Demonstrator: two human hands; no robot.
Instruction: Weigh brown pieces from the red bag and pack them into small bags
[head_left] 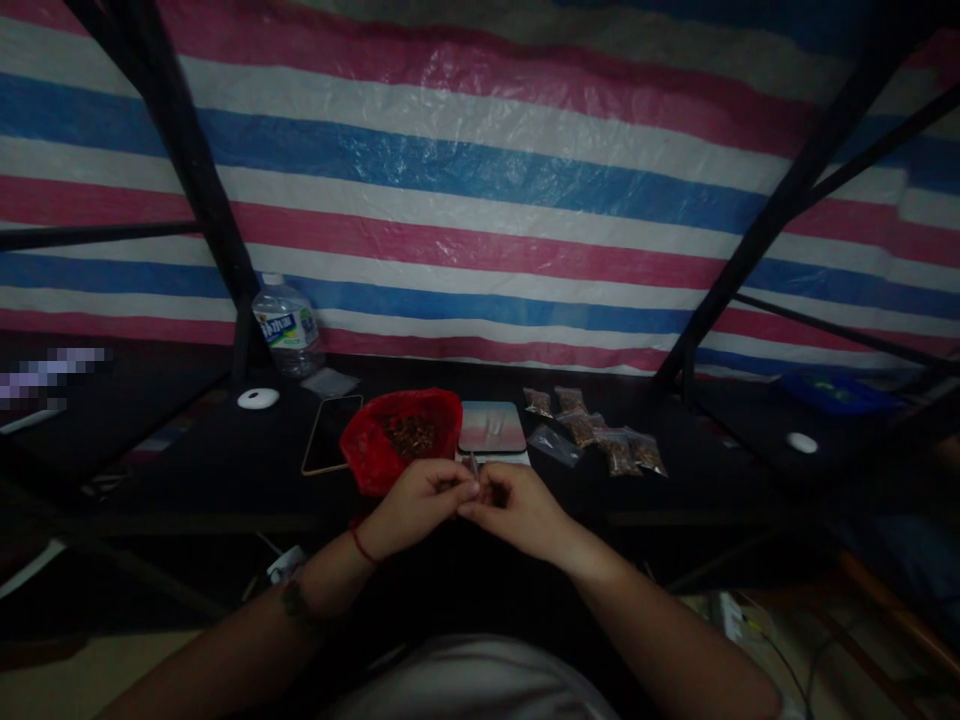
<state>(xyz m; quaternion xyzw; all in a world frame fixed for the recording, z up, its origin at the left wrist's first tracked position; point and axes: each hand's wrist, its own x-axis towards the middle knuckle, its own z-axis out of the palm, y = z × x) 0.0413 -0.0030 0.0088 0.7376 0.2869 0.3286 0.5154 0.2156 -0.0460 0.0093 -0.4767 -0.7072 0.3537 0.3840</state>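
My left hand (426, 500) and my right hand (525, 508) meet at the table's front edge, fingers closed in a pinch. Between the fingertips they hold a small plastic bag (473, 464), mostly hidden by the fingers; its contents are hard to make out. Just beyond my left hand, a red plastic bag (360, 450) lies open with small brown pieces (411, 435) inside. A flat scale (469, 428) sits beyond both hands, with a clear shiny patch on top. To its right lies a flat clear bag (553, 444).
Several filled clear packets (619, 454) lie right of the scale. A dark-screened tablet (328, 435) is left of the red bag. Behind stand a large plastic bottle (289, 325) and a dark metal frame (214, 210). White round devices (258, 399) rest on the black table (225, 470).
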